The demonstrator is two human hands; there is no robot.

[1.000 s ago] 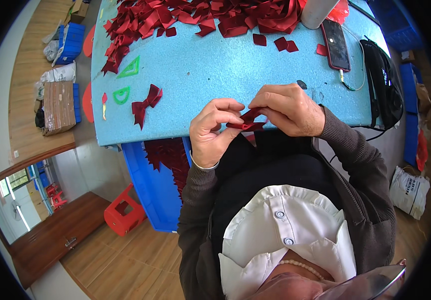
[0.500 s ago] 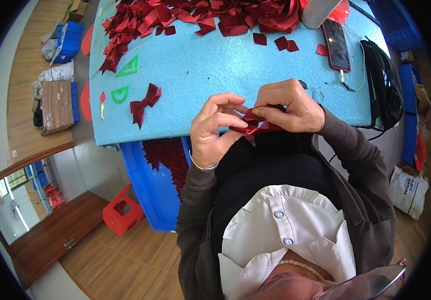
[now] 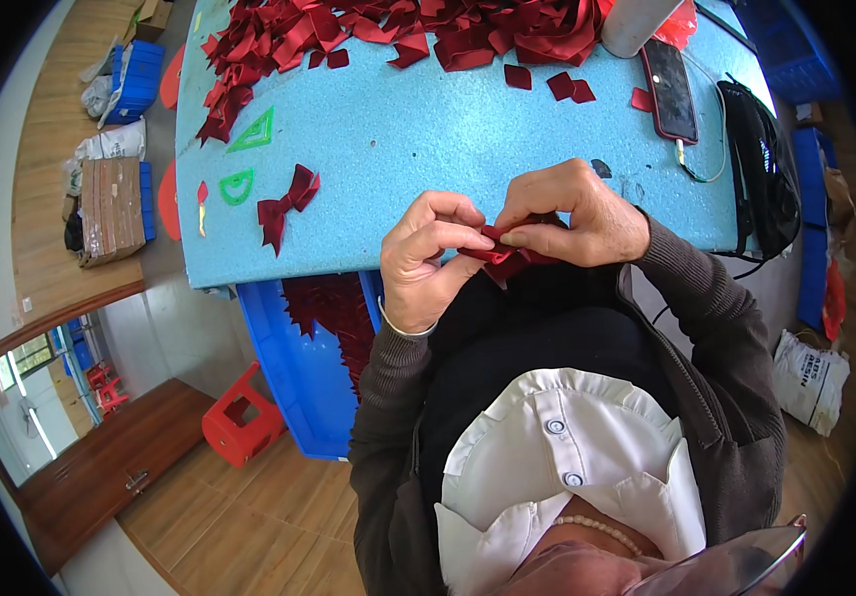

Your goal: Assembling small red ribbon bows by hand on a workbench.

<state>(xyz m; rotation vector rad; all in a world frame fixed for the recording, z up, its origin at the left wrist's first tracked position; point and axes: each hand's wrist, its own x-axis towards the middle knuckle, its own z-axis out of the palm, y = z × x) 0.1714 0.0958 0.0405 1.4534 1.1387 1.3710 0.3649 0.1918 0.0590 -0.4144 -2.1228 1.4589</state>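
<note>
A dark red ribbon bow [image 3: 509, 262] is pinched between my two hands at the table's near edge. My left hand [image 3: 428, 256] is closed on its left loop with thumb and fingers. From the other side my right hand [image 3: 577, 217] grips the bow near its middle, thumb and forefinger together. Parts of the ribbon are hidden behind the fingers. A finished-looking red bow [image 3: 289, 206] lies on the blue table [image 3: 398, 129], left of my hands. A large heap of red ribbon pieces [image 3: 418, 25] covers the table's far side.
Green set square [image 3: 254, 130] and green protractor [image 3: 237, 186] lie at the left. A phone [image 3: 668, 91] with a cable and a black bag [image 3: 758, 169] are at the right. Below the table stands a blue bin [image 3: 299, 377] with red ribbon, beside a red stool [image 3: 243, 417].
My left fingers have closed in on the ribbon loop, and the two hands are nearer together. The bow looks flatter between them.
</note>
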